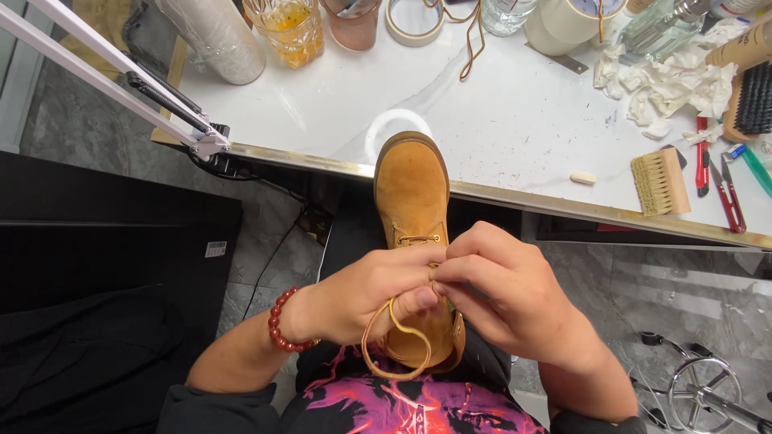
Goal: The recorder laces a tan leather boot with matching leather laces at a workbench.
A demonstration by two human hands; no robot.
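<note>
A tan suede boot (412, 201) rests on the person's lap, its toe propped on the brass-edged rim of the white worktop (515, 120). Both hands meet over the eyelets. The left hand (366, 301) has its fingers closed around a tan lace (394, 354), which loops down loosely below the thumb; the right hand (515, 297) pinches the same lace near the upper eyelets, fingers curled tight, though the exact pinch point is hidden behind the knuckles.

The main risk appears to be the slack loop — if either grip loosens, the lace could slide back through an eyelet. The boot is steadied only by lap and table edge, so a hard tug might tip it off the rim. A pull at an angle could also chafe the suede beside the eyelets. On the worktop, well apart from the hands, lie a pale bristle brush (659, 181) and crumpled white tissues (675, 80) — neither close enough to snag.
</note>
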